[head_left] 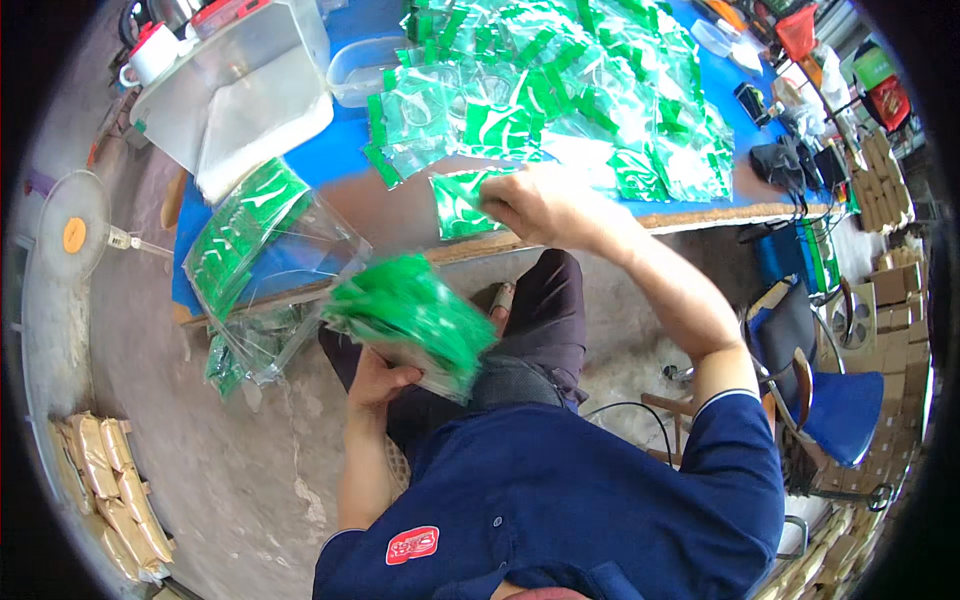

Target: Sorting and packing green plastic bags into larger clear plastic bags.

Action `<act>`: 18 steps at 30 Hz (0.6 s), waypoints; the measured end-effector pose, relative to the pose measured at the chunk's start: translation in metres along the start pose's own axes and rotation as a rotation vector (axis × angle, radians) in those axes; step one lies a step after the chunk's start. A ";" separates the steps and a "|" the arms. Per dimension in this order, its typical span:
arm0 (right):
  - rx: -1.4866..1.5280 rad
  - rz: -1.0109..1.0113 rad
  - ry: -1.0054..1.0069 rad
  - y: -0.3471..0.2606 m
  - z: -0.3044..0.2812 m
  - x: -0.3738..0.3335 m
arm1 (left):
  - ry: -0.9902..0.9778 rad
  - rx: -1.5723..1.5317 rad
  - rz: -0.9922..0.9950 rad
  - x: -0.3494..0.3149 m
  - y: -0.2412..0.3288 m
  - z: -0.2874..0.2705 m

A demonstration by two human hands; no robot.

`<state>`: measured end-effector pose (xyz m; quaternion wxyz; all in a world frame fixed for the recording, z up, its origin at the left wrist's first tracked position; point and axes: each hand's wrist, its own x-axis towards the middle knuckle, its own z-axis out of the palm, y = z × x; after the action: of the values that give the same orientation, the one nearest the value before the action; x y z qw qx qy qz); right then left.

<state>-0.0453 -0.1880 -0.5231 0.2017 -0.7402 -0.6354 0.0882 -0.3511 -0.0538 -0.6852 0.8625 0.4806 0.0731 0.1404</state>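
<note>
My left hand (380, 380) is closed on the lower edge of a thick stack of green-and-clear plastic packets (415, 320), held over my lap and smeared by motion. My right hand (535, 208) is above the table's near edge, its fingers closed at the side of a single green plastic packet (458, 203). That packet lies along the edge; the fingertips are partly hidden. Beyond it spreads a large heap of similar packets (500, 128), overlapping one another. To the left, a big clear bag (255, 240) with more green packets in it hangs over the table's corner.
A translucent plastic bin (235, 100) stands at the far left of the blue-topped table (352, 200), beside a clear tub (365, 72). A fan (75, 235) stands at left. Brown parcels (115, 490) are piled on the floor. At right is a blue chair (845, 415).
</note>
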 end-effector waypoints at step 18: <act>-0.038 -0.192 0.055 0.024 0.076 -0.028 | -0.048 0.828 0.055 -0.001 0.046 0.011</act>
<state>-0.0583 -0.2041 -0.6055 0.2126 -0.6816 -0.6993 0.0362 -0.3573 -0.0400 -0.6405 0.5937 0.7918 0.0906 0.1109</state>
